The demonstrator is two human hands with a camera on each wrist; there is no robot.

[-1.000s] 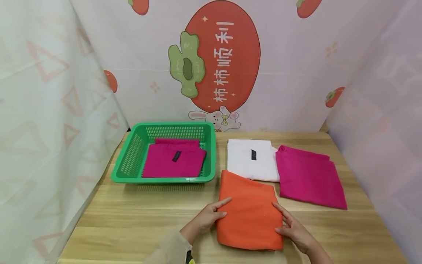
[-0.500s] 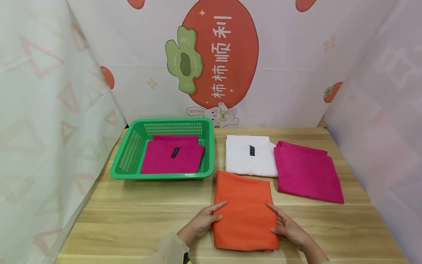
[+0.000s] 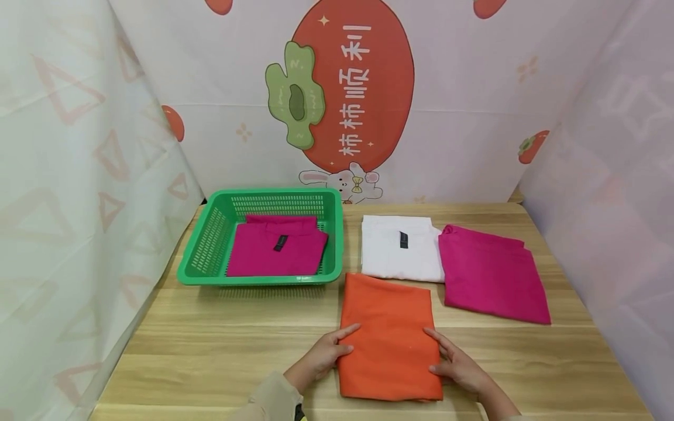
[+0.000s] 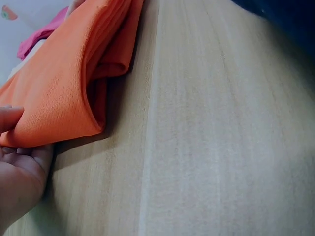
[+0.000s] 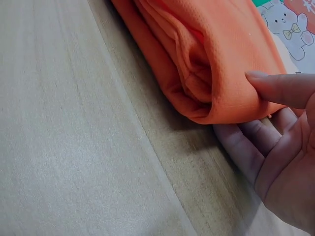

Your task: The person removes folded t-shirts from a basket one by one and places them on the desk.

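Note:
A folded orange shirt lies at the front of the table, its thick layered folds showing at the near edge in both wrist views. My left hand grips its left side, thumb on top and the other fingers tucked beneath. On the opposite side, my right hand pinches the edge the same way; in the right wrist view the thumb presses the top layer while the fingers reach under the fold. Just beyond the orange shirt is a folded white shirt with a dark neck label.
A folded magenta shirt lies at the right, against the white shirt. The green basket at the back left holds folded magenta clothing with a dark label. Printed cloth walls enclose the wooden table on the back and sides.
The orange shirt has shifted slightly left and toward me, both hands moving with it. Its far edge now overlaps the white shirt less. The head view has tilted down a little.

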